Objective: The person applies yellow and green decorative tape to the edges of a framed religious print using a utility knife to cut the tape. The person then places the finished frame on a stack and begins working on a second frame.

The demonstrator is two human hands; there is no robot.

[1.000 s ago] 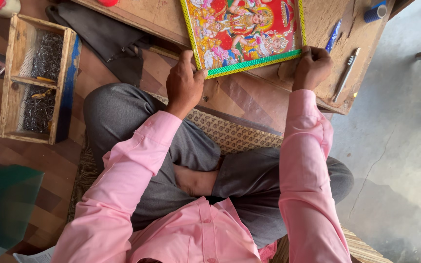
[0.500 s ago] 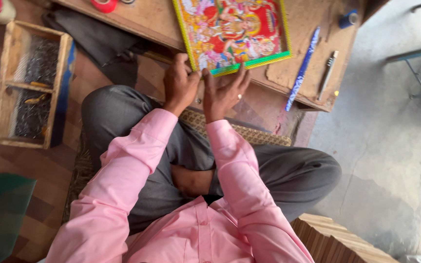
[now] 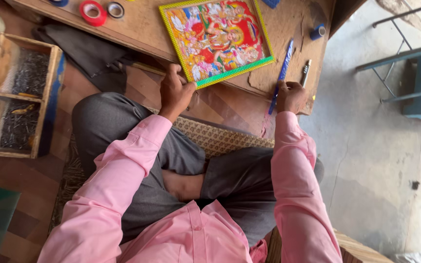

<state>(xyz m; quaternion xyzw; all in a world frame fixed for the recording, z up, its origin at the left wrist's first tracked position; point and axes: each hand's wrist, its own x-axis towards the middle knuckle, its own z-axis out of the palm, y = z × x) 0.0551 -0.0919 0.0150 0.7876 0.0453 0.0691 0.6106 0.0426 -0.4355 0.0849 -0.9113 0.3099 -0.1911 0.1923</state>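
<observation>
Now the left hand (image 3: 175,92) rests with bent fingers on the near left corner of the framed picture (image 3: 218,40), which lies flat on the wooden counter (image 3: 142,29). Right of it, the right hand (image 3: 292,96) is closed around the near end of a long blue tool (image 3: 280,78) at the counter's near edge. Just right lies a small pen-like tool (image 3: 306,72). Far left, tape rolls (image 3: 93,12) sit on the counter; a wooden box (image 3: 18,95) stands on the floor.
</observation>
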